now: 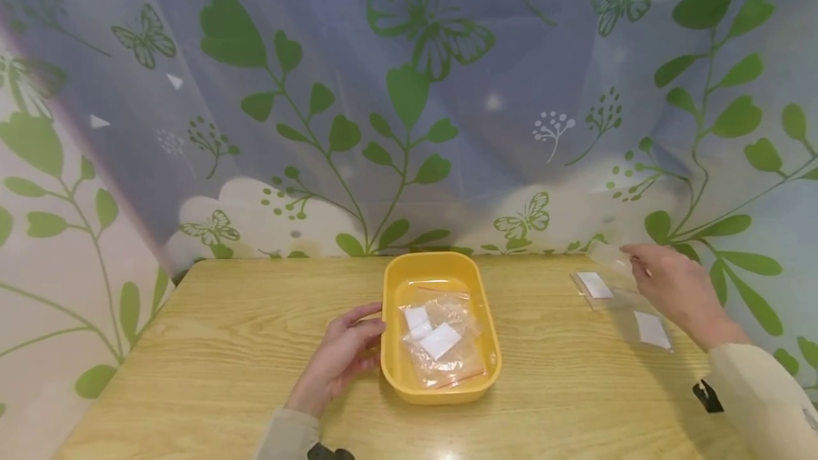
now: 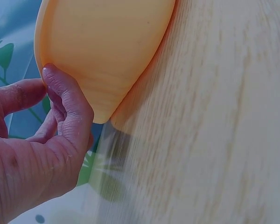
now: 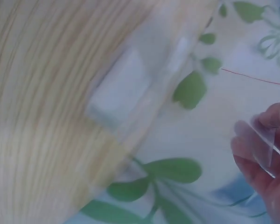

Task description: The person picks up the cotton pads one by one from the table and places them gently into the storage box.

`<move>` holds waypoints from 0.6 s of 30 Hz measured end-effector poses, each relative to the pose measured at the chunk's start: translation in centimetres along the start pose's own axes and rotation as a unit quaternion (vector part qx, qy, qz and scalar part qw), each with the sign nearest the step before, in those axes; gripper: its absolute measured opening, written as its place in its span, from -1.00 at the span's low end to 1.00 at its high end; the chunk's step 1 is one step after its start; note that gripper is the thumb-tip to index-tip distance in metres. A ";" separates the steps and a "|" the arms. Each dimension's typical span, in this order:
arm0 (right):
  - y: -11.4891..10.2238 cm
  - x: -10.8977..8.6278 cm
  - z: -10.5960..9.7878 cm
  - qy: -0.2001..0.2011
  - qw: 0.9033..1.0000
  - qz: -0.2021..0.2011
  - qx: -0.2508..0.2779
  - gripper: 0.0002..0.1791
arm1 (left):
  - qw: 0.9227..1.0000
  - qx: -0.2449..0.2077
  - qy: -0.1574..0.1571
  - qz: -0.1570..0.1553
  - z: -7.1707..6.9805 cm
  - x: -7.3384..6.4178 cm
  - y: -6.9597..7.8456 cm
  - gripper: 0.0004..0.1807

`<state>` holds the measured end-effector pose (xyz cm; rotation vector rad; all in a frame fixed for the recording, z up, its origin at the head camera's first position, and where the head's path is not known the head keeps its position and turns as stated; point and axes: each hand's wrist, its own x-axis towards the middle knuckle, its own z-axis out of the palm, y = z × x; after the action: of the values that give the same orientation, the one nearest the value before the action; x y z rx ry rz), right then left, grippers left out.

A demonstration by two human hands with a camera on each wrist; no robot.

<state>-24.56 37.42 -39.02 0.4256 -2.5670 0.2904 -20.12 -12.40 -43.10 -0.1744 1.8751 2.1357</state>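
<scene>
A yellow plastic tub stands on the wooden table, and inside it lie several clear zip bags with white labels. My left hand is at the tub's left side; in the left wrist view its thumb and finger pinch the rim. Over the table's far right edge, my right hand pinches a thin clear plastic bag, whose red line shows in the right wrist view. Below that hand, two clear bags with white labels, one farther left and one nearer, lie on the table.
The wooden table reaches back to a blue and white curtain printed with green leaves and butterflies. Another part of the printed cloth hangs along the left side. A black strap piece is at the right sleeve.
</scene>
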 end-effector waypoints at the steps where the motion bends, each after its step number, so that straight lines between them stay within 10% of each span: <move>1: -0.4 0.1 0.0 0.011 1.000 -0.009 0.005 -0.66 | 1.000 0.000 0.001 -0.001 0.0 0.0 0.0 -0.43; 10: -4.2 0.2 -0.2 0.039 0.995 -0.010 0.089 -0.73 | 1.000 0.002 0.005 -0.007 0.1 -0.1 0.1 -0.45; 18: -6.8 0.5 -1.0 -0.029 0.975 0.085 0.202 -0.73 | 1.000 -0.002 0.005 -0.009 0.1 0.0 0.1 -0.45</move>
<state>-22.13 31.29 -37.11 0.3604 -2.6028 0.8831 -20.12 -12.34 -42.99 -0.2018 1.8686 2.1311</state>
